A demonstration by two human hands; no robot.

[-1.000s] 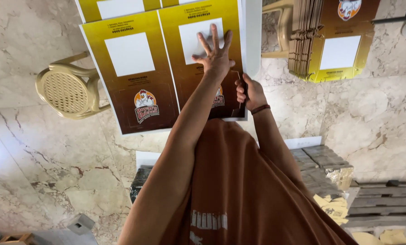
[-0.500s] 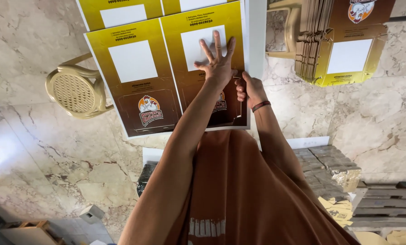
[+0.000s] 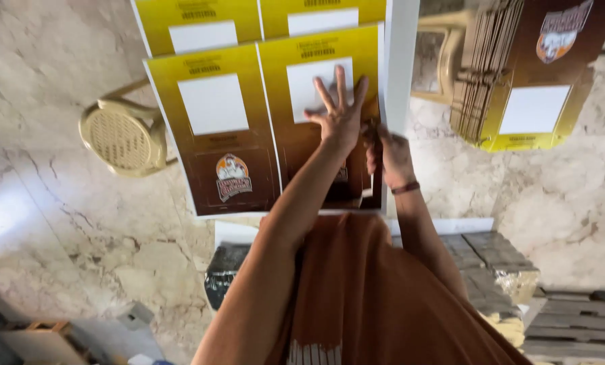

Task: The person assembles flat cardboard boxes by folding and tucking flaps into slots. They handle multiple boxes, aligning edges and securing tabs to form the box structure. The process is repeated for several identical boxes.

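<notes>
Left hand (image 3: 339, 115) splayed flat on large printed card sheet (image 3: 316, 128) beside beige plastic chair (image 3: 123, 135), right hand (image 3: 390, 152) pinching its right edge; light, stiff, bendable, seemingly best gripped at edges.

plastic chair (image 3: 123, 138) left | stack of flat cartons (image 3: 529, 74) right | marble floor (image 3: 65, 230)

Soft daylight, bright glare on the marble floor (image 3: 5, 223) at left — slight blur, wide-angle stretch at edges.
</notes>
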